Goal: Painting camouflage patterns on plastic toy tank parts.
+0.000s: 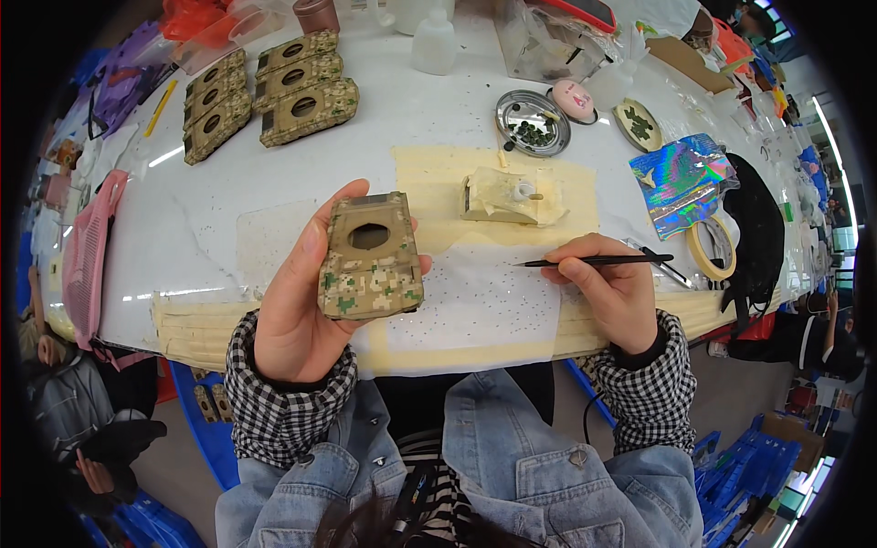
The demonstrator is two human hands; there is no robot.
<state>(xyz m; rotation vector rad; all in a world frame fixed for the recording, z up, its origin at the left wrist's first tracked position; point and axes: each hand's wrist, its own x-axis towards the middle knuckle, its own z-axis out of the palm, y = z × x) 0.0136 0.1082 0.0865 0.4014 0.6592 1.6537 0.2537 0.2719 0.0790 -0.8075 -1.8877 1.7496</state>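
Observation:
My left hand [294, 306] is wrapped round a camouflage-painted tank hull shell [370, 269], a boxy tan piece with green and brown pixel squares and an oval hole in its top. It is tilted up above the near part of the table. My right hand [610, 288] pinches a slim black pointed tool [617, 259], whose tip points left toward the shell with a gap between them; brush or tweezers, I cannot tell. Below both hands lies a white sheet [475, 315] strewn with tiny dark specks. Beyond it stands a tape-covered block [498, 205] with a small pale cup on top.
Several similar camouflage hulls [306, 110] stand in rows at the far left. To the right are a round metal dish [551, 139] of small dark parts, a shiny holographic pouch [681, 187] and a tape roll [699, 251]. A white bottle [434, 46] stands at the back.

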